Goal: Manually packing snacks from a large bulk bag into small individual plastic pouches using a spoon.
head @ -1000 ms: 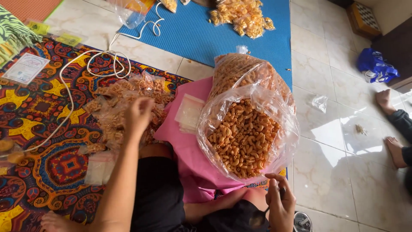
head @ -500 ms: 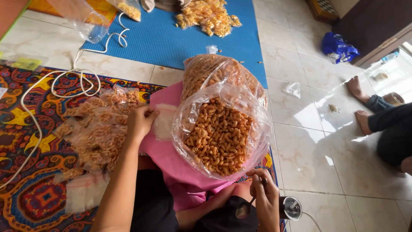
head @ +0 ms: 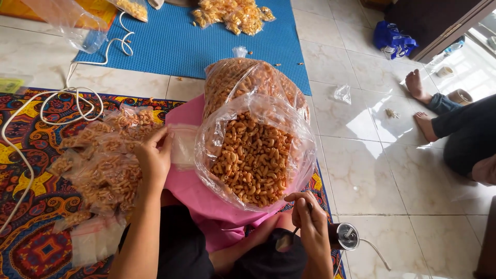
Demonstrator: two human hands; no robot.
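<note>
Left hand [head: 153,157] reaches out over the lap, fingers curled around the edge of a small empty clear bag [head: 182,145], pinching it. Right hand [head: 309,217] sits low near the knee, closed in a loose fist around a thin dark handle; what's at its end I can't tell. Just beside that hand, a small round metal tool [head: 345,236] with a cord [head: 374,253] trailing off across the floor tiles.

Big open plastic bag [head: 254,152] of orange elbow-shaped snacks stands between the two hands, on a pink cloth [head: 199,194] over the person's lap. Behind it, touching, a second full sack [head: 243,77] of the same snacks.

Left of the left hand, a pile of small filled packets [head: 101,160] lies on the patterned rug [head: 31,155]; a few flat empty bags [head: 93,240] lie nearer the person. White cable [head: 67,101] loops over the rug. Further back, a blue mat [head: 206,41] with more filled packets [head: 232,15] on it.

Off to the right, another person's bare feet [head: 421,103] rest on the tiles, well apart from the work. Blue plastic bag [head: 392,40] by the far wall.
</note>
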